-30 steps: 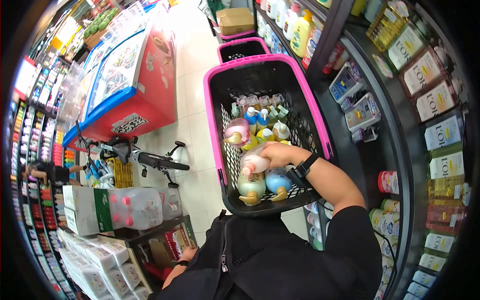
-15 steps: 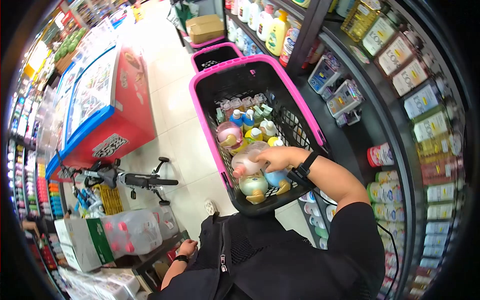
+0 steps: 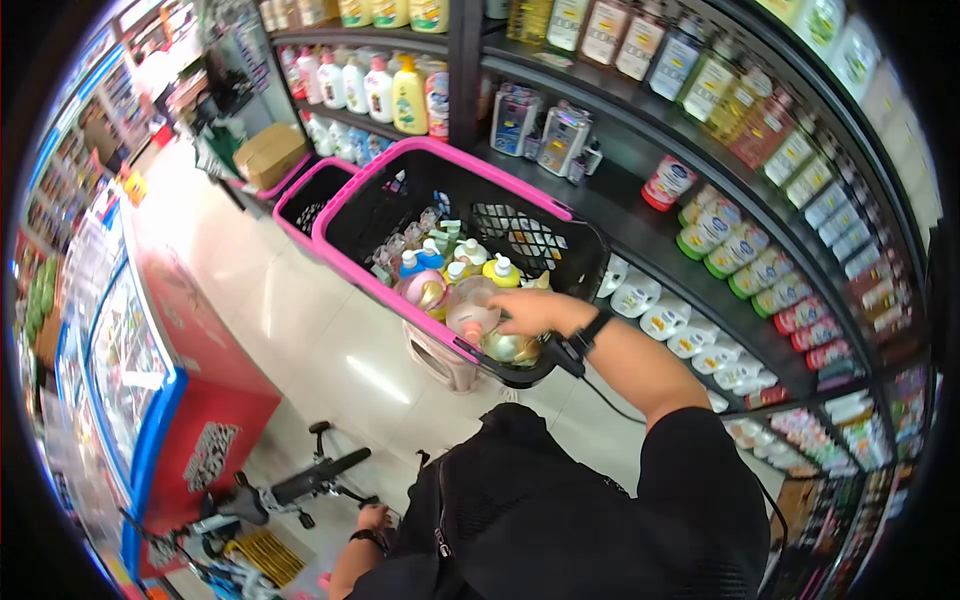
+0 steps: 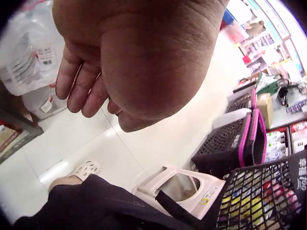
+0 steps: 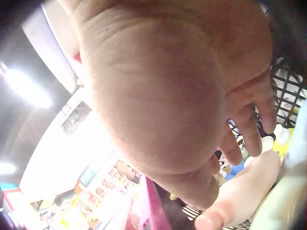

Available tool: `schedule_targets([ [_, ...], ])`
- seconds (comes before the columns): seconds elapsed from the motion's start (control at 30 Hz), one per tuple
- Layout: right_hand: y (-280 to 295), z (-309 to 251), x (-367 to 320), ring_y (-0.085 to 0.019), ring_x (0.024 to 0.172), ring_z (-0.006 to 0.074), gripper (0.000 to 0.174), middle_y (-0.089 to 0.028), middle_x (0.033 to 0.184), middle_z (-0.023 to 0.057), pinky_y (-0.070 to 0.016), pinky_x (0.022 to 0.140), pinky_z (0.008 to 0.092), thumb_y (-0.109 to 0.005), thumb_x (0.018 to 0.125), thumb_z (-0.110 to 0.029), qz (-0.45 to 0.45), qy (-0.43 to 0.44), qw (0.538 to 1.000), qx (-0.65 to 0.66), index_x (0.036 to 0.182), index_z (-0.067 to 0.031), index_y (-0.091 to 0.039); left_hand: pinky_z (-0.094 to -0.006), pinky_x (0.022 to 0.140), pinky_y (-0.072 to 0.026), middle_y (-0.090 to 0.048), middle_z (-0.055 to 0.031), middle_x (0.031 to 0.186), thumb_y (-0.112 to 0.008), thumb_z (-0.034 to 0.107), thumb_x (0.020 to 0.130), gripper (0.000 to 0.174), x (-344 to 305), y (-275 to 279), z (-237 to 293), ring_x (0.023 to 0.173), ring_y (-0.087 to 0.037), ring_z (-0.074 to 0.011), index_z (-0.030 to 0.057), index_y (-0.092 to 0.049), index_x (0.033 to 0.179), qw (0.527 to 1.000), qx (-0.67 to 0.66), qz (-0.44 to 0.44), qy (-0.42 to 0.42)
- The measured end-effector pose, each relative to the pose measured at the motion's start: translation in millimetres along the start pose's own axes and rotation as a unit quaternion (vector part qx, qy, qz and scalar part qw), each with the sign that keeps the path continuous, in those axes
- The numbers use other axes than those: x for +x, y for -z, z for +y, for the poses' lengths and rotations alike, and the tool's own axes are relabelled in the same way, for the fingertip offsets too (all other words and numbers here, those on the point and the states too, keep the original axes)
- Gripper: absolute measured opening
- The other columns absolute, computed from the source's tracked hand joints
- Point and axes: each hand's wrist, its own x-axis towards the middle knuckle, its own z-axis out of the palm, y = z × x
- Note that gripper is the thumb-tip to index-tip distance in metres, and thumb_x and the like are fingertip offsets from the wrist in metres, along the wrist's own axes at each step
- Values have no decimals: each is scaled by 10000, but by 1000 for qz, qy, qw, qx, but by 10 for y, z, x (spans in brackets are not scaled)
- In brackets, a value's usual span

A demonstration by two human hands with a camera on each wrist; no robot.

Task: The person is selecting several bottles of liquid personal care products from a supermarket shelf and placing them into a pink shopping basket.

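Note:
My right hand (image 3: 535, 312) reaches into a black shopping basket with a pink rim (image 3: 380, 288). In the right wrist view its fingers are nearly straight, and the thumb is close beside a pale pink bottle (image 5: 252, 189) with a pink cap. That bottle lies tilted on top of other bottles. Next to it are a pink bottle with a gold pump (image 3: 425, 290), a pale green bottle (image 3: 510, 348) and several white-topped pump bottles. My left hand (image 4: 139, 57) hangs at my side with loosely bent fingers, holding nothing.
Shelves of bottles (image 3: 720, 230) stand along the right. A second basket (image 3: 315, 195) and a cardboard box (image 3: 270, 157) are beyond mine. A pale plastic stool (image 4: 211, 191) stands beside the basket. A red freezer (image 3: 215, 400) and a small bicycle (image 3: 290, 485) are on the left.
The head view has turned right, showing more shelf. The pale pink bottle has come to rest among the others, and my right hand's fingers have loosened from it. The left hand still hangs down.

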Motion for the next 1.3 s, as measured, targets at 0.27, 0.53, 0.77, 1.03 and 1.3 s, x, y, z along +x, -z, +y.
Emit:
schedule_targets([
  [0.27, -853, -487, -772, -642, 895, 294, 90, -681, 855, 76, -480, 817, 439, -669, 799, -162, 381, -68, 920, -55, 852, -92, -687, -406, 770, -554, -729, -167, 924, -621, 329, 886, 381, 636, 307, 6, 839, -702, -295, -18, -710, 1016, 968, 244, -52, -30],
  [0.53, -812, -493, -763, -636, 879, 278, 65, -674, 836, 53, -480, 833, 431, -678, 771, -130, 421, -63, 904, -45, 826, -97, -678, -361, 642, -507, -675, -119, 809, -592, 286, 922, 324, 271, 610, 1510, 707, -640, -227, -15, -702, 971, 979, 175, -30, -98],
  [0.77, -741, -459, -790, -643, 904, 264, 86, -679, 879, 39, -483, 858, 423, -692, 766, -140, 398, -59, 915, -32, 843, -106, -678, -341, 554, -488, -641, -79, 728, -575, 237, 944, 277, 311, 740, 2154, 597, -600, -190, -23, -672, 963, 985, 159, -50, -56],
  [1.03, -708, -464, -786, -642, 935, 247, 137, -687, 921, 36, -489, 881, 407, -721, 738, -131, 412, -59, 909, -11, 869, -100, -692, -310, 658, -525, -685, -72, 778, -596, 149, 964, 176, -89, 816, 3510, 693, -642, -142, -15, -661, 966, 927, 6, 168, -334],
  [1.3, -634, -519, -739, -626, 957, 250, 149, -673, 923, 40, -477, 897, 403, -724, 736, -131, 403, -98, 910, -12, 873, -89, -681, -413, 791, -507, -646, -148, 938, -681, -7, 834, 98, -645, 701, 5164, 887, -627, -342, 20, -641, 919, 664, 186, 191, -699],
])
